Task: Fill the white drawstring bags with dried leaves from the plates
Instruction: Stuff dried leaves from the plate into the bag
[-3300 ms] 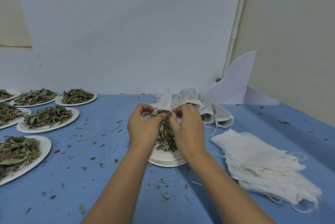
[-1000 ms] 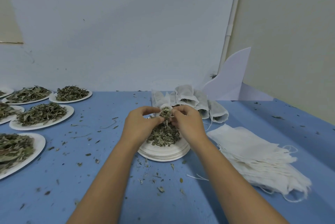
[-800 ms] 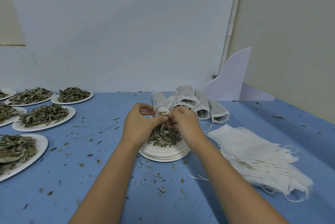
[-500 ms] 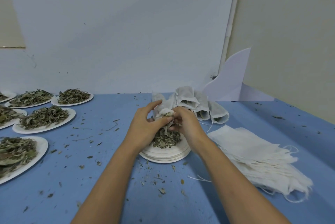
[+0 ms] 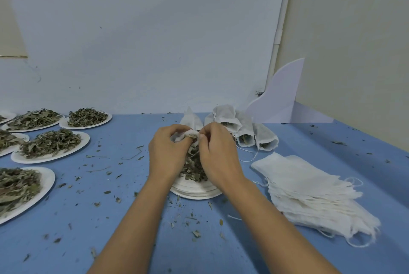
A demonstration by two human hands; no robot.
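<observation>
Both hands meet over a stack of white paper plates (image 5: pixel 194 193) that carries a small heap of dried leaves (image 5: pixel 192 170). My left hand (image 5: pixel 167 154) and my right hand (image 5: pixel 218 156) each pinch the rim of a white drawstring bag (image 5: pixel 190 134), held just above the leaves. Most of the bag is hidden behind my fingers. Leaves show at its mouth between the two hands.
Filled bags (image 5: pixel 240 128) lie behind the plate stack. A pile of flat unfilled bags (image 5: pixel 309 187) sits on the right. Several plates of dried leaves (image 5: pixel 52 145) line the left side. Leaf crumbs litter the blue table (image 5: pixel 110 207). A white board (image 5: pixel 281 96) leans in the corner.
The hands have stayed over the plate stack, working the bag's mouth. The left fingers, spread half a second ago, have curled back onto the bag's rim, and the heap of leaves has shrunk.
</observation>
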